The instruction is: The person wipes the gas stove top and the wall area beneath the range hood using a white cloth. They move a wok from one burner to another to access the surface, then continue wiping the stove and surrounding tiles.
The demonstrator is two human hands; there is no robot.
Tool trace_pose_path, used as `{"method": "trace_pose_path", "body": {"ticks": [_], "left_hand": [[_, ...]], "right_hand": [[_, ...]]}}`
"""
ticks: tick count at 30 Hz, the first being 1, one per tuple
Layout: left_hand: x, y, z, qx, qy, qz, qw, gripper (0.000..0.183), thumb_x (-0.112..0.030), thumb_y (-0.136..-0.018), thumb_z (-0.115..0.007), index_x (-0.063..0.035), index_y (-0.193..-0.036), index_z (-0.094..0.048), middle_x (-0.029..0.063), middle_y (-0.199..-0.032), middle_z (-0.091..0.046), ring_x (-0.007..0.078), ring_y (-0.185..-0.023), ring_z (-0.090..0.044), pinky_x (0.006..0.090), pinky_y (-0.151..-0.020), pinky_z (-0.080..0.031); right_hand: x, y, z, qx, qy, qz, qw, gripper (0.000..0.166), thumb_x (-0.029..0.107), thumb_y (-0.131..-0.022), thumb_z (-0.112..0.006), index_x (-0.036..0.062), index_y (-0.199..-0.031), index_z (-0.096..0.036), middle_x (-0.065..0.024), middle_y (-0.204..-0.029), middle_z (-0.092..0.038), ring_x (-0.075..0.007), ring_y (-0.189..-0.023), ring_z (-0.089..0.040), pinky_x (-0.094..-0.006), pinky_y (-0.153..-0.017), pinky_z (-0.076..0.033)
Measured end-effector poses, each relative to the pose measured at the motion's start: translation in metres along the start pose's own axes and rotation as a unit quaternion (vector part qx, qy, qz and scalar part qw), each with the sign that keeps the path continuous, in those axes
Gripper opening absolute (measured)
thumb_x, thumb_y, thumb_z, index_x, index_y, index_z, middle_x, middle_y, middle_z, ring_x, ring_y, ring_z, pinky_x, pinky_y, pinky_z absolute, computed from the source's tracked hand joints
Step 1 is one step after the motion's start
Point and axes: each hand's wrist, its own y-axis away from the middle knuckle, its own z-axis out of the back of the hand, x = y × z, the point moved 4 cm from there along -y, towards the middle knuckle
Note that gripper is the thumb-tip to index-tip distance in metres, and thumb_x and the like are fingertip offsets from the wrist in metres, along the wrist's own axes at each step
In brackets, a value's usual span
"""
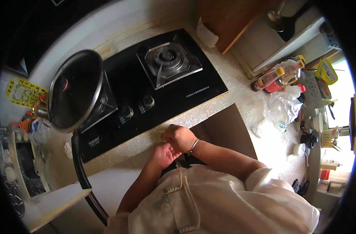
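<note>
My left hand is turned palm up with its fingers bent, in front of the counter's front edge. Just above and against it is my right hand, its fingers curled in and a thin metal bangle on the wrist. Whether anything small lies between the fingers is hidden. Beyond both hands is a black glass gas hob with two knobs. Its right burner has a bare pan support. On the left burner a dark, metal-rimmed wok appears tilted, its long black handle pointing towards me.
A brown cabinet door juts out below the counter at my right. Bottles and a clear plastic bag stand on the right-hand counter. Another cabinet door sticks out at lower left. A wooden board leans behind the hob.
</note>
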Motion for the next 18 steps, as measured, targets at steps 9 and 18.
{"method": "trace_pose_path", "body": {"ticks": [9, 18], "left_hand": [[-0.066, 0.042, -0.073, 0.084, -0.118, -0.056, 0.988, 0.038, -0.031, -0.097, -0.040, 0.0008, -0.107, -0.057, 0.0162, -0.108, -0.063, 0.0261, -0.101, -0.060, 0.0371, -0.091, -0.046], [-0.108, 0.000, -0.074, -0.008, -0.136, -0.123, 0.983, 0.034, -0.029, -0.097, -0.043, -0.0006, -0.106, -0.058, 0.0149, -0.105, -0.064, 0.0257, -0.098, -0.061, 0.0370, -0.089, -0.047]], "right_hand": [[-0.114, 0.005, 0.140, -0.238, 0.168, -0.220, 0.931, 0.022, 0.006, -0.077, -0.060, 0.0124, -0.097, -0.069, -0.0106, -0.091, -0.061, -0.0309, -0.087, -0.060, -0.0393, -0.073, -0.051], [-0.183, -0.037, 0.166, -0.192, 0.182, -0.236, 0.935, 0.027, 0.006, -0.078, -0.055, 0.0163, -0.098, -0.069, -0.0102, -0.094, -0.060, -0.0314, -0.091, -0.060, -0.0383, -0.077, -0.051]]}}
